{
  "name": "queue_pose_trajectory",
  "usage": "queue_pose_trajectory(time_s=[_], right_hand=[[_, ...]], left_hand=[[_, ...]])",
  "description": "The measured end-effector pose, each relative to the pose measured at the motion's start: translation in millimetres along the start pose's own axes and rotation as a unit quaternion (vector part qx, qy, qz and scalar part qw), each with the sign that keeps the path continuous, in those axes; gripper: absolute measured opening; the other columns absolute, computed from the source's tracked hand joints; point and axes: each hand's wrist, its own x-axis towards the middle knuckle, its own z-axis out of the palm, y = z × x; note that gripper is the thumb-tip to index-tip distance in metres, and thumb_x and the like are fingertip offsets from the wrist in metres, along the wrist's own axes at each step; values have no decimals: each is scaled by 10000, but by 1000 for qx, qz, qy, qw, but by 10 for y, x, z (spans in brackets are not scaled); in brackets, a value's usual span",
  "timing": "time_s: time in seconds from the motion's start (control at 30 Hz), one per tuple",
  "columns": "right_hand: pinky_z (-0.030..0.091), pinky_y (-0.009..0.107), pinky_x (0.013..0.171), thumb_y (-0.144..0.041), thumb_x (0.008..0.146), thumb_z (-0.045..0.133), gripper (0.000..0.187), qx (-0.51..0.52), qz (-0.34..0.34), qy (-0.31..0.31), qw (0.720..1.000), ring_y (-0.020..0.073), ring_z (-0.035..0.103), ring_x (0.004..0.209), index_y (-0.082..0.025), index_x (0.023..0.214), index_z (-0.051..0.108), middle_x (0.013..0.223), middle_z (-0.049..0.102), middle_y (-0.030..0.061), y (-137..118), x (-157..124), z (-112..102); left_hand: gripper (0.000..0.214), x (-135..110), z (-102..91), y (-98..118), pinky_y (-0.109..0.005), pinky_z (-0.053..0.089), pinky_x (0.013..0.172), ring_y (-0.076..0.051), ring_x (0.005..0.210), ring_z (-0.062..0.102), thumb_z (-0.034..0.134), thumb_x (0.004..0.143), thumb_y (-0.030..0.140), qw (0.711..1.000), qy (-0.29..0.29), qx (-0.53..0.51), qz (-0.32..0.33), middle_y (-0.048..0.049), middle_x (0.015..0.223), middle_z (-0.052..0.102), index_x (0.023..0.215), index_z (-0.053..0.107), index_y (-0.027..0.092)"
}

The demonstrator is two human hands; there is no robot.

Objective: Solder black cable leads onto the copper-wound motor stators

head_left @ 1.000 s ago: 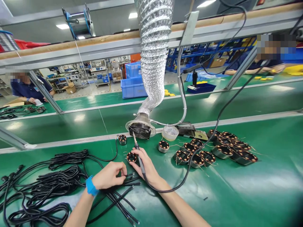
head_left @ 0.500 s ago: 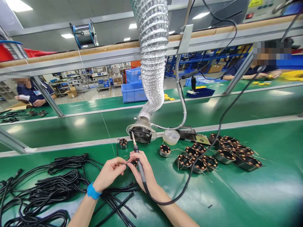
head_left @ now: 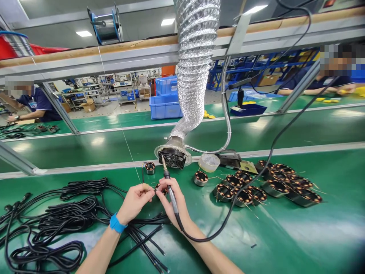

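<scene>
My left hand (head_left: 133, 202), with a blue wristband (head_left: 118, 223), pinches a thin black cable end (head_left: 149, 191) close to a small copper-wound motor stator (head_left: 161, 188). My right hand (head_left: 174, 201) grips a soldering iron (head_left: 170, 194), its tip pointing up toward a fan. Fingers of both hands partly hide the stator. Another stator (head_left: 149, 168) with a black lead sits just beyond. A bundle of black cables (head_left: 54, 224) lies under and left of my left hand. Several more stators (head_left: 242, 194) stand to the right.
A silver flexible duct (head_left: 194, 72) ends in a fan-covered fume intake (head_left: 172, 158) on the green bench. A translucent round tub (head_left: 209, 162) and a metal iron holder (head_left: 229, 160) stand beside it. Co-workers sit at benches beyond, among blue crates (head_left: 165, 106).
My hands have come together around the small stator, which lay apart from them a second ago. The cable end in my left hand now meets it, and the view has shifted slightly.
</scene>
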Motion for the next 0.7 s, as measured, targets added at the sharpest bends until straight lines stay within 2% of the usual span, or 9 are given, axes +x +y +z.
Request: queue_pose_trajectory(time_s=[0.17, 0.27, 0.37, 0.47, 0.57, 0.7], right_hand=[[552, 297, 739, -138, 894, 579, 249, -9, -4, -1, 1000, 152, 622, 746, -272, 1098, 531, 964, 531, 16, -22, -24, 9], [556, 337, 835, -141, 888, 605, 248, -60, -39, -9, 997, 198, 650, 906, -268, 1094, 552, 1040, 568, 51, -46, -32, -54], [548, 374, 918, -176, 881, 665, 277, -121, -72, -15, 990, 245, 631, 1084, -265, 1127, 576, 1153, 577, 92, -43, -35, -126], [565, 344, 893, -159, 905, 630, 245, -125, -96, -36, 987, 227, 659, 1057, -257, 1126, 593, 1139, 593, 86, -8, -53, -128], [563, 291, 864, -130, 928, 581, 197, -120, -125, -40, 984, 197, 672, 1010, -249, 1081, 614, 1085, 601, 67, 30, -91, -77], [547, 279, 865, -133, 921, 599, 184, -122, -124, -44, 984, 189, 662, 992, -245, 1067, 605, 1071, 593, 64, 46, -112, -45]], left_hand=[[273, 16, 13, -41, -249, 431, 648, -132, 665, 514, 730, 780, 412, 999, 26, -23, 10, -10, 720, 599, 787, 653, 150], [213, -1, 40, -40, -243, 428, 665, -130, 687, 505, 713, 780, 348, 999, 31, -24, 26, -7, 732, 586, 782, 629, 152], [112, -39, 83, -34, -228, 401, 633, -115, 656, 468, 655, 774, 250, 999, -15, 5, 36, 8, 706, 549, 771, 609, 148], [80, -72, 118, -63, -210, 341, 572, -94, 617, 404, 609, 731, 165, 994, -61, 66, 53, 36, 662, 469, 683, 545, 158], [142, -82, 117, -114, -204, 296, 535, -84, 592, 360, 591, 722, 147, 990, -74, 100, 65, 55, 629, 415, 636, 481, 171], [102, -67, 36, -122, -213, 341, 568, -97, 609, 403, 595, 763, 184, 988, -88, 102, 78, 41, 670, 475, 688, 529, 169]])
